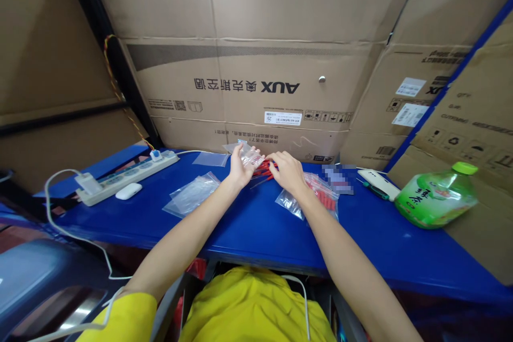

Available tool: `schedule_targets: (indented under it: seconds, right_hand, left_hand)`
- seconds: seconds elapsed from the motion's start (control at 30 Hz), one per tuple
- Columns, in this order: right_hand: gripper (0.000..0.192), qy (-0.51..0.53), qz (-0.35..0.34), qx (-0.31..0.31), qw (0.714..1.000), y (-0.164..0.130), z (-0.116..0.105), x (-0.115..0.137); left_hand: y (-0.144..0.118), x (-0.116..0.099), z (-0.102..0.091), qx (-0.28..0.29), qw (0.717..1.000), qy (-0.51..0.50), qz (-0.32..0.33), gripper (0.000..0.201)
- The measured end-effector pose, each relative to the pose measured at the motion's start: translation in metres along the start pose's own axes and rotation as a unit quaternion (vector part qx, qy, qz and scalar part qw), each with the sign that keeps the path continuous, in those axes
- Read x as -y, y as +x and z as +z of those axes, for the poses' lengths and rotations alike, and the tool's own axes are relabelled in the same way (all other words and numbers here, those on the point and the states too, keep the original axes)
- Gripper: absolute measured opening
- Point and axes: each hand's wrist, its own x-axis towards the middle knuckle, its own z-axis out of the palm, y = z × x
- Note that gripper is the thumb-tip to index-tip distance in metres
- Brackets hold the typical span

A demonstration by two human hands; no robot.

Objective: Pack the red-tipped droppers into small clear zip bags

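The left hand (239, 165) pinches a small clear bag (249, 156), crinkled, with red pieces inside, above the blue counter's (256, 230) far edge. The right hand (287, 171), fingers curled, rests on loose red pieces (265, 172).

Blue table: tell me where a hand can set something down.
Bare blue table runs along the near edge, between the empty bags and the green bottle. Another patch lies beside the white case. It is crowded at the back, where the left hand holds a small bag and the right hand rests over red parts.
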Motion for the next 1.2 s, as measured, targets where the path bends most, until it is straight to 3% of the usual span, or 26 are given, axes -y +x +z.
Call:
schedule_targets:
  seconds: [0.13, 0.23, 0.53, 0.63, 0.87, 1.07, 1.2]
  right_hand:
    - [0.029, -0.063, 0.007, 0.125, 0.99, -0.005, 0.008, -0.016]
    - [0.029, -0.074, 0.007, 0.183, 0.98, -0.009, 0.017, -0.02]
    - [0.01, -0.034, -0.008, 0.203, 0.978, -0.009, 0.017, -0.019]
    - [0.011, 0.024, -0.026, 0.169, 0.985, -0.007, 0.015, -0.021]
    - [0.011, 0.16, -0.063, -0.051, 0.984, 0.001, 0.005, -0.01]
    - [0.013, 0.117, -0.068, -0.059, 0.989, -0.003, 0.01, 0.009]
    - [0.016, 0.119, -0.066, -0.066, 0.989, -0.005, 0.015, 0.014]
  left_hand:
    - [0.003, -0.004, -0.003, -0.023, 1.0, -0.018, 0.008, 0.021]
    - [0.006, -0.007, -0.006, -0.021, 1.0, -0.019, 0.013, 0.025]
    - [0.011, -0.019, -0.01, -0.036, 0.996, -0.074, 0.028, 0.031]
    - [0.014, -0.027, -0.013, -0.043, 0.995, -0.084, 0.043, 0.035]
    - [0.019, -0.04, -0.017, -0.063, 0.985, -0.144, 0.074, 0.033]
    - [0.003, -0.004, -0.002, -0.008, 0.993, -0.108, 0.056, 0.025]
    - [-0.013, 0.018, 0.012, 0.026, 0.996, -0.085, 0.012, 0.031]
